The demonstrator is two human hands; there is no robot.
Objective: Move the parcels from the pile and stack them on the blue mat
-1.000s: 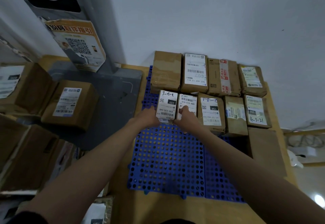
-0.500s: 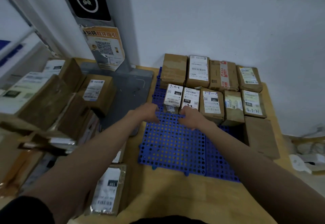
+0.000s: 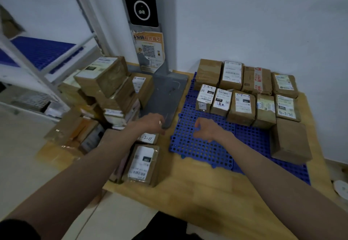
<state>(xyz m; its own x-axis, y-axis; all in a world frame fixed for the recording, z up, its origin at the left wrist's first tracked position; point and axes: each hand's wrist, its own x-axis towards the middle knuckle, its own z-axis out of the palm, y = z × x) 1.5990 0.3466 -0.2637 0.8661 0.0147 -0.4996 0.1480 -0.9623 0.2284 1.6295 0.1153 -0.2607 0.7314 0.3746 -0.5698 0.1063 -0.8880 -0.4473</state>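
Observation:
A blue perforated mat [image 3: 199,145] lies on a wooden platform. Several brown parcels stand on it in two rows against the wall, among them a small white-labelled parcel [image 3: 205,97] at the front row's left end. A pile of brown parcels [image 3: 105,89] rises at the left. Two more parcels lie near me: one marked 4-3-11 [image 3: 147,138] and one with a white label [image 3: 142,164]. My left hand [image 3: 150,124] hovers empty above the 4-3-11 parcel, fingers loosely curled. My right hand [image 3: 207,129] hangs empty over the mat's left part.
A grey stand with a flat base [image 3: 165,96] and a black screen sits between the pile and the mat. A white rack with blue shelves [image 3: 41,51] stands at the far left. A large brown box [image 3: 290,141] occupies the mat's right side. The wooden platform [image 3: 197,189] ends near me.
Both hands let go of the two small white-labelled parcels in the front row and drew back toward me; my left hand swung left toward the pile. The view turned left.

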